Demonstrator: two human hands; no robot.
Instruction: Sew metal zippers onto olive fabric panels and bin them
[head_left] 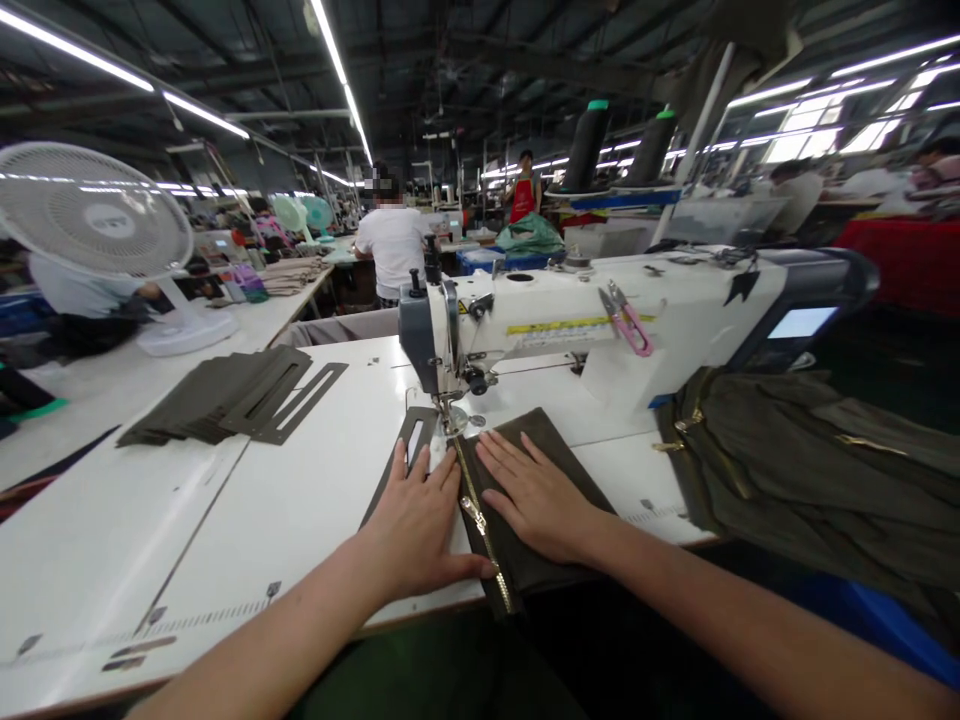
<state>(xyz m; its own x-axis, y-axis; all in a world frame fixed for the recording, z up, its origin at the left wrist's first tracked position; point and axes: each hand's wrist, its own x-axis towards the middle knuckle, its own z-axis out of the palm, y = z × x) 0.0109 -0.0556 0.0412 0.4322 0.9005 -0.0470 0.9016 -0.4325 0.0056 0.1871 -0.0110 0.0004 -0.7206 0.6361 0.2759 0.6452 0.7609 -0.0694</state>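
An olive-brown fabric piece [555, 455] with a brass zipper [480, 525] lies on the white sewing table, its far end under the presser foot [453, 420] of a white sewing machine [600, 320]. My left hand [416, 525] lies flat, fingers stretched out, on the fabric strip left of the zipper. Flat on the fabric to the zipper's right rests my right hand [536, 495], fingers pointing at the needle. Neither hand grips anything.
A stack of cut olive frame pieces [225, 395] lies at the table's left. Pink thread snips [626, 320] rest on the machine arm. A heap of olive garments with zippers [810, 470] sits at right. A white fan [94, 215] stands far left. Other workers sit and stand behind.
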